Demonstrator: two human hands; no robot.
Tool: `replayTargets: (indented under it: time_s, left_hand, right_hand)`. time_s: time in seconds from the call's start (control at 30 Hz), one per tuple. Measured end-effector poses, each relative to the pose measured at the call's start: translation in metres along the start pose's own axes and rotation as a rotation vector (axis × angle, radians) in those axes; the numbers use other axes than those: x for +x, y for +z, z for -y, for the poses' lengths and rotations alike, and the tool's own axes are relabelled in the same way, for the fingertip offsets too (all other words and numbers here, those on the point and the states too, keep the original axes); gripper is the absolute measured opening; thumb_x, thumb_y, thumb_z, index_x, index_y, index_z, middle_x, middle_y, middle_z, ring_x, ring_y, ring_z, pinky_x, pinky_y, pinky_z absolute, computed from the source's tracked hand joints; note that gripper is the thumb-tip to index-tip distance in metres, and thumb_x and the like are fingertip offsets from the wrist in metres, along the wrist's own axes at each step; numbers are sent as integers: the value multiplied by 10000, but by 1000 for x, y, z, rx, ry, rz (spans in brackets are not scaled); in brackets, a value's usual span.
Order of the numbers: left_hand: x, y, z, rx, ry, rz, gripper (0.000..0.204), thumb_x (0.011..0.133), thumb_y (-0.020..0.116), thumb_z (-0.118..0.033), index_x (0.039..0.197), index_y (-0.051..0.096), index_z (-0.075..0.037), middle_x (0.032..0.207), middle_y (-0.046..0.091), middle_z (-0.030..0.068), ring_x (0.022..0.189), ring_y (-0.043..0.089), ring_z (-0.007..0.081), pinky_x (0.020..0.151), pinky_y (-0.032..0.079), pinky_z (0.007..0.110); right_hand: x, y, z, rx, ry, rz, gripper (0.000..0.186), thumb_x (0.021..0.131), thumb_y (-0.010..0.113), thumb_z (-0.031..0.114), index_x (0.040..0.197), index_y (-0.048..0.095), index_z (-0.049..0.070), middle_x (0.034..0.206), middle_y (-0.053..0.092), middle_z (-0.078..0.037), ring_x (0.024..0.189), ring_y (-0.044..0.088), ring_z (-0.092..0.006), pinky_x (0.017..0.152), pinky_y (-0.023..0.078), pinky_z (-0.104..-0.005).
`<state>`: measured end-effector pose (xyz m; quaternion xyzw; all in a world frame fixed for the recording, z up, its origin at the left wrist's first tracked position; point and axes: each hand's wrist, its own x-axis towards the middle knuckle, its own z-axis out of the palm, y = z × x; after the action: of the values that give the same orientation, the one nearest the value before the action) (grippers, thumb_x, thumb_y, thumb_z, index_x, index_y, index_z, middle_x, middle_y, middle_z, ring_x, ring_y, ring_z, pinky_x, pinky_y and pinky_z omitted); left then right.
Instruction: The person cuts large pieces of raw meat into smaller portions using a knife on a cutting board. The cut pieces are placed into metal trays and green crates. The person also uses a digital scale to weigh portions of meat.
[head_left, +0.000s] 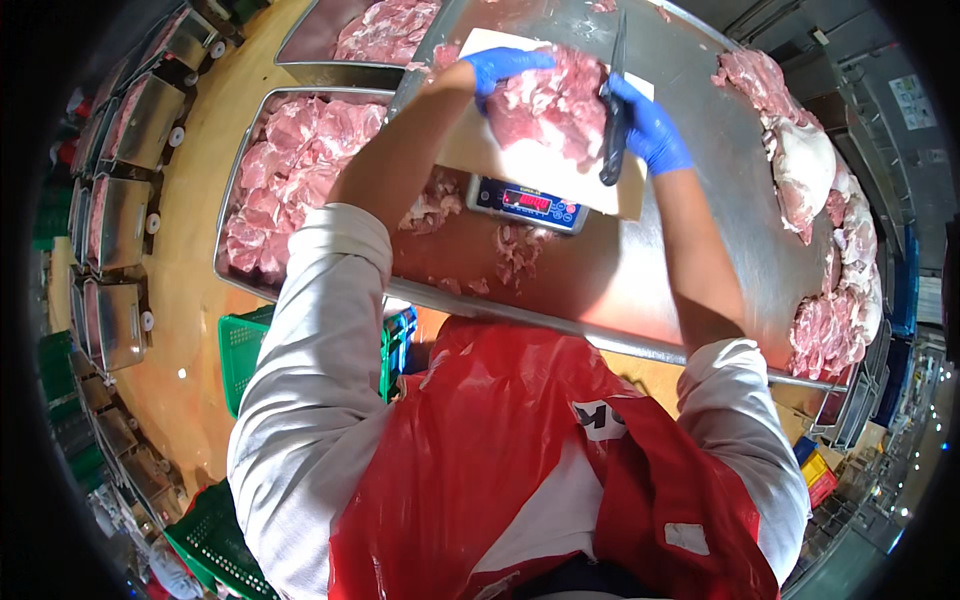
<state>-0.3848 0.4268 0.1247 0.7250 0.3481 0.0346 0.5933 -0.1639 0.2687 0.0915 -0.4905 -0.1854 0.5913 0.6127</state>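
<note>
In a blue glove, my left hand (503, 70) grips a large piece of raw meat (552, 105) by its far left side. The meat is over a pale cutting board (632, 190); whether it rests fully on it I cannot tell. My right hand (652, 130), also gloved in blue, is closed on a knife (612, 145) with a black handle, its blade pointing away from me, beside the meat. From under the board's near edge shows a digital scale (528, 204) with a lit red display. Small meat scraps (520, 250) lie in front of it.
A metal tub (228, 225) full of meat pieces stands left of the steel table (640, 285), with another meat tub (300, 45) behind. Large meat cuts (800, 175) line the table's right edge. Green crates (238, 355) sit on the floor at left, near tub carts (120, 225).
</note>
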Motion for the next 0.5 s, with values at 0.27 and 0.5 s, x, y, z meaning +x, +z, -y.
replayTargets:
  time_s: [0.27,0.5]
  left_hand:
    - [-37,-72,116,-117,546,-467,427,923,659,-258,1284,609,-35,1193,650,52,1042,604,145,872,501,297]
    - [-178,-148,181,-264,43,-917,317,942,619,-337,1155,708,-120,1045,706,29,955,650,132,765,507,298]
  right_hand:
    - [-107,-29,-27,-18,-42,-119,351,977,586,319,1215,554,63,1165,602,-120,1055,609,-282,804,568,-566]
    - [-237,-141,-44,12,-105,-394,257,989,569,348,1131,544,135,1356,538,-213,1180,571,-348,877,539,-530]
